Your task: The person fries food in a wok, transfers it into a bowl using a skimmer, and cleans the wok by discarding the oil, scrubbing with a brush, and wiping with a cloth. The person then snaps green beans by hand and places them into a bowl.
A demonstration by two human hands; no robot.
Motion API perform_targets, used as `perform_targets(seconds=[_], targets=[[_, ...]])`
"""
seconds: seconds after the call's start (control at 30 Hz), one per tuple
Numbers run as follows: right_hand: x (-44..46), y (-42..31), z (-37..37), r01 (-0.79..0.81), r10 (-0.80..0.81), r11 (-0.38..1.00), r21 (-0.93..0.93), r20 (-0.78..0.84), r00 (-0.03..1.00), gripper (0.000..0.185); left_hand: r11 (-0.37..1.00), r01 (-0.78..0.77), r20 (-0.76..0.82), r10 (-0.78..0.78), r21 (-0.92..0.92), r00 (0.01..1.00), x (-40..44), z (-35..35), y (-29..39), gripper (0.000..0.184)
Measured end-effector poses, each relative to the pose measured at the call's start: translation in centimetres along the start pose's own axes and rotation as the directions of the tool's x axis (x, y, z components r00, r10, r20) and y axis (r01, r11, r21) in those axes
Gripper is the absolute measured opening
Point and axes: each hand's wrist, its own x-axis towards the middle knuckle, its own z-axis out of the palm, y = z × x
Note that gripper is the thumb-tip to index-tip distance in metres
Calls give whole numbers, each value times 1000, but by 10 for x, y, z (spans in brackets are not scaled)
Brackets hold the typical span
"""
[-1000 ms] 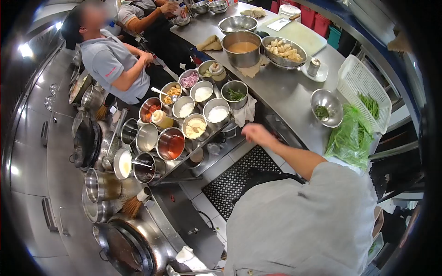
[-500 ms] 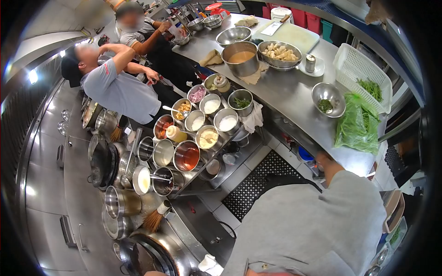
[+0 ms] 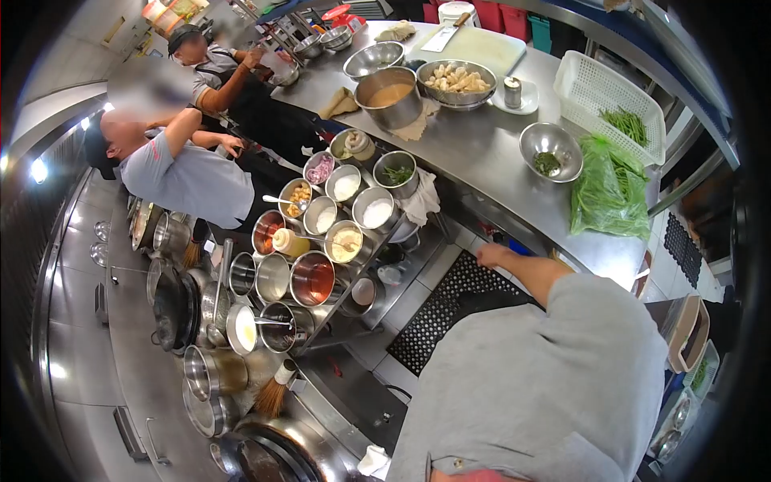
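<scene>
Where the bare right forearm leaves the grey sleeve (image 3: 578, 305), it extends forward and slightly inward, low beside the bench (image 3: 482, 157). The right hand (image 3: 491, 255) hangs above the perforated black mat (image 3: 422, 337), its fingers partly curled; their exact opening cannot be told, and nothing visible is held. On the bench beyond, the herb bowl (image 3: 564, 145) sits beside the green plastic bag (image 3: 606, 201). The left hand is out of view.
</scene>
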Motion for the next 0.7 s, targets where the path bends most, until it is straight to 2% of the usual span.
perform_targets(seconds=[0.03,0.1,0.17,0.23,0.3,0.33,0.4,0.43,0.47,0.53,0.63,0.7], targets=[[6,-12,-13,-9,17,984,180,-41,999,24,1000,4,-6,-4,9,1000,1,1,0,35],[20,-38,-37,-1,66,857,516,-108,992,28,1000,11,-24,-10,21,1000,-2,1,0,34],[43,-65,-46,81,148,772,630,-303,942,37,999,21,-39,-20,40,999,-4,-1,2,34],[58,-98,-67,76,260,541,838,-253,932,46,998,23,-54,-20,56,998,-7,-3,4,34],[67,-125,-84,117,309,495,861,-300,903,33,998,29,-73,-25,59,997,-10,-2,4,34],[76,-129,-92,113,299,504,856,-296,907,33,998,34,-85,-30,55,996,-13,-4,4,34],[94,-134,-101,158,161,557,815,-293,942,22,997,45,-106,-39,60,994,-17,-5,3,34],[101,-138,-100,194,192,510,838,-331,924,20,997,49,-121,-42,56,992,-17,-4,2,34],[106,-140,-100,198,170,522,830,-329,929,20,998,45,-136,-38,47,990,-20,-4,2,34],[115,-133,-100,149,240,605,783,-357,902,17,998,50,-156,-43,39,987,-23,-4,1,34],[113,-125,-97,215,216,665,715,-459,862,14,999,48,-183,-43,22,982,-27,-4,1,34],[110,-123,-95,160,236,623,766,-379,895,19,999,36,-192,-33,9,981,-32,-4,2,34]])
